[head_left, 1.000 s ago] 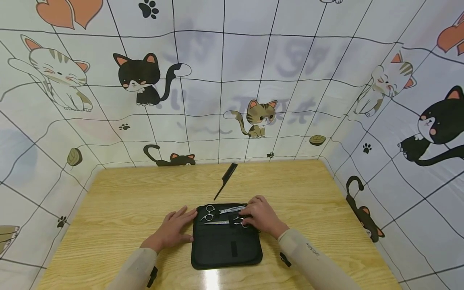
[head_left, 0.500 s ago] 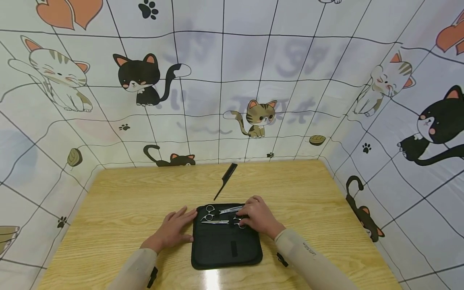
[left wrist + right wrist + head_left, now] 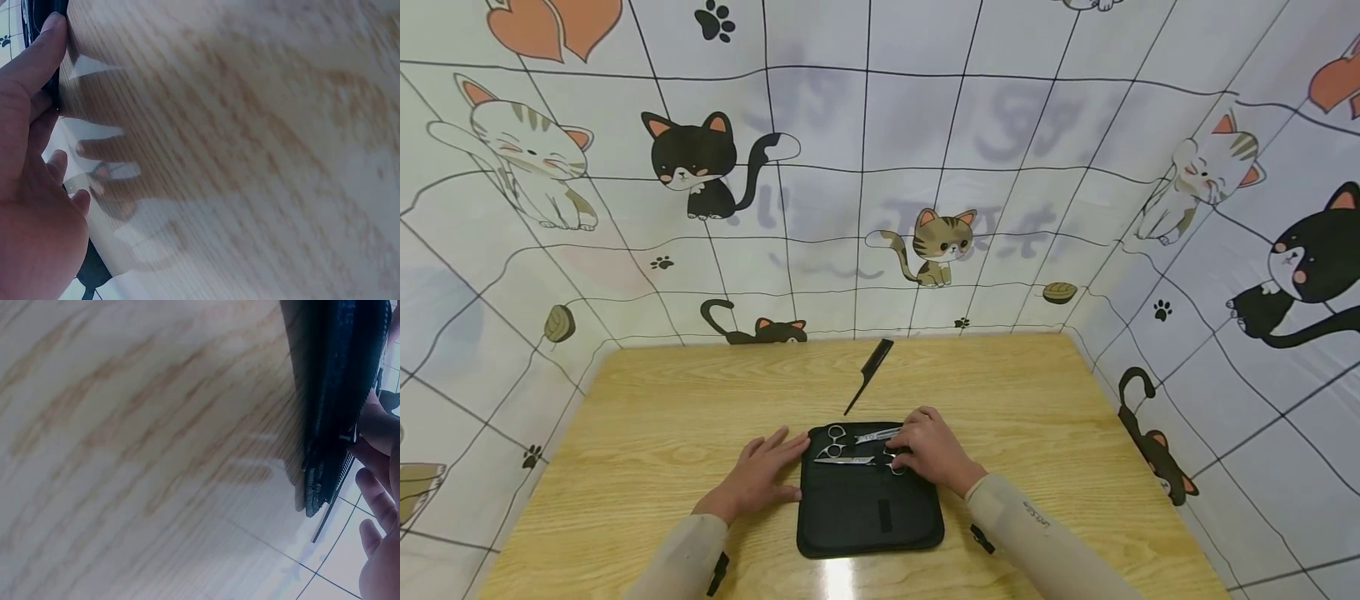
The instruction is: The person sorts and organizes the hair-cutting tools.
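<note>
A square black case (image 3: 870, 517) lies on the table in the head view. On its upper half are two pairs of silver scissors. The upper scissors (image 3: 835, 440) have finger rings at the left and blades pointing right. The lower scissors (image 3: 846, 461) point their blades left. My right hand (image 3: 931, 447) pinches the lower pair by its handles, partly covering the rings and the upper pair's blade tips. With fingers spread, my left hand (image 3: 760, 473) rests against the case's left edge; its thumb touches that edge in the left wrist view.
A black rat-tail comb (image 3: 871, 367) lies just beyond the case, tail toward it. The case's zipped edge (image 3: 340, 394) shows in the right wrist view. Cat-patterned sheeting (image 3: 820, 200) rises behind and beside the wooden table (image 3: 685, 400).
My right hand has moved slightly left, and the lower scissors have slid left with it. The left hand, the case and the comb have stayed in place.
</note>
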{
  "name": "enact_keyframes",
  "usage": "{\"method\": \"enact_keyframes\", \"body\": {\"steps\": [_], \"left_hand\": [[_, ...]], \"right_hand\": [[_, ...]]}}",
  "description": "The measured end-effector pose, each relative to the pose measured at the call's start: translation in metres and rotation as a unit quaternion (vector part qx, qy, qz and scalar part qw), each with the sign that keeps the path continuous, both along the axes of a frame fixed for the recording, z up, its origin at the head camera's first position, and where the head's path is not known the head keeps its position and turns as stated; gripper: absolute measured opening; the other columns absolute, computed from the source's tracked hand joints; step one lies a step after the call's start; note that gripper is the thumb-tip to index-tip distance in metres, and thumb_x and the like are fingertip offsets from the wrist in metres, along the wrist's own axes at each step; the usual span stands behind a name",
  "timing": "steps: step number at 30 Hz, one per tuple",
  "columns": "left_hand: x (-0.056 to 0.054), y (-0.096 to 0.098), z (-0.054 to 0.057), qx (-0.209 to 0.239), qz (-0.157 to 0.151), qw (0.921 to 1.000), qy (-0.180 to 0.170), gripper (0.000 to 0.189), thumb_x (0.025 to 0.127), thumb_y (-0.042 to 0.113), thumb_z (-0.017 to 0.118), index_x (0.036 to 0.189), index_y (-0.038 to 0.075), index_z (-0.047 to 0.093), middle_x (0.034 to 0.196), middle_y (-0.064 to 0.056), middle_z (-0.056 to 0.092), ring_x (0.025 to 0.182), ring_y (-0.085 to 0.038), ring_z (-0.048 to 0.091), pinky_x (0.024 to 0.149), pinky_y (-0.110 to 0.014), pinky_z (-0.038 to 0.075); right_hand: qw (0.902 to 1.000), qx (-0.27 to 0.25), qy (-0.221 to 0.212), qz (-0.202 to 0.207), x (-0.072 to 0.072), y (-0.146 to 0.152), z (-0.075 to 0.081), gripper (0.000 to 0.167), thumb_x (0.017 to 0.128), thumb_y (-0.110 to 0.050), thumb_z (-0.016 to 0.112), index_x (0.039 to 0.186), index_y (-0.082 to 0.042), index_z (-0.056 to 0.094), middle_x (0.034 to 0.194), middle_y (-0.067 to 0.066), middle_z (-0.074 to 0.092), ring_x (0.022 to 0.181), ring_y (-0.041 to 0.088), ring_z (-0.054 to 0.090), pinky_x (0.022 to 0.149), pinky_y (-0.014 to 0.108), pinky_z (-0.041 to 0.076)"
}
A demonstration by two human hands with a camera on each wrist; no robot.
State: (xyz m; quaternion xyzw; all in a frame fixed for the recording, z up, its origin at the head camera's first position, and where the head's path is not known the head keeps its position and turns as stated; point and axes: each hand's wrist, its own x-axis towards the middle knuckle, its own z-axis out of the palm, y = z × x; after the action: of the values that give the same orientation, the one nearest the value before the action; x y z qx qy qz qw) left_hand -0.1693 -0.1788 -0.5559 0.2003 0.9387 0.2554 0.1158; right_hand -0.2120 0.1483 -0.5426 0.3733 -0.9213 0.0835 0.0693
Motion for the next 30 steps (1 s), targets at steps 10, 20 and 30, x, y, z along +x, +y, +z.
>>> {"method": "enact_keyframes", "body": {"steps": [10, 20, 30], "left_hand": [[0.0002, 0.001, -0.0003, -0.009, -0.006, 0.9996, 0.025, 0.08, 0.078, 0.035, 0.079, 0.147, 0.013, 0.045, 0.154, -0.003, 0.042, 0.148, -0.037, 0.024, 0.115, -0.065, 0.017], [-0.0006, 0.0009, -0.0021, -0.011, -0.004, 0.9997, 0.02, 0.08, 0.078, 0.035, 0.08, 0.147, 0.013, 0.045, 0.154, -0.003, 0.042, 0.149, -0.036, 0.022, 0.116, -0.064, 0.017], [-0.001, 0.0007, -0.0026, -0.01, -0.001, 0.9997, 0.021, 0.081, 0.077, 0.036, 0.08, 0.147, 0.014, 0.045, 0.154, -0.002, 0.042, 0.149, -0.035, 0.022, 0.117, -0.064, 0.016]], "right_hand": [[0.9999, -0.003, 0.011, 0.003, -0.0032, -0.0013, -0.0063, 0.026, 0.079, -0.041, 0.075, 0.101, -0.026, 0.078, 0.092, -0.014, 0.075, 0.095, 0.014, 0.061, 0.102, 0.042, 0.04], [1.0, 0.0, 0.008, 0.001, -0.003, -0.0005, -0.007, 0.027, 0.08, -0.04, 0.075, 0.102, -0.027, 0.078, 0.094, -0.014, 0.075, 0.097, 0.014, 0.061, 0.103, 0.043, 0.04], [1.0, 0.002, 0.009, 0.001, -0.0035, 0.0005, -0.0055, 0.027, 0.08, -0.04, 0.076, 0.103, -0.027, 0.078, 0.095, -0.014, 0.075, 0.099, 0.014, 0.061, 0.103, 0.043, 0.04]]}}
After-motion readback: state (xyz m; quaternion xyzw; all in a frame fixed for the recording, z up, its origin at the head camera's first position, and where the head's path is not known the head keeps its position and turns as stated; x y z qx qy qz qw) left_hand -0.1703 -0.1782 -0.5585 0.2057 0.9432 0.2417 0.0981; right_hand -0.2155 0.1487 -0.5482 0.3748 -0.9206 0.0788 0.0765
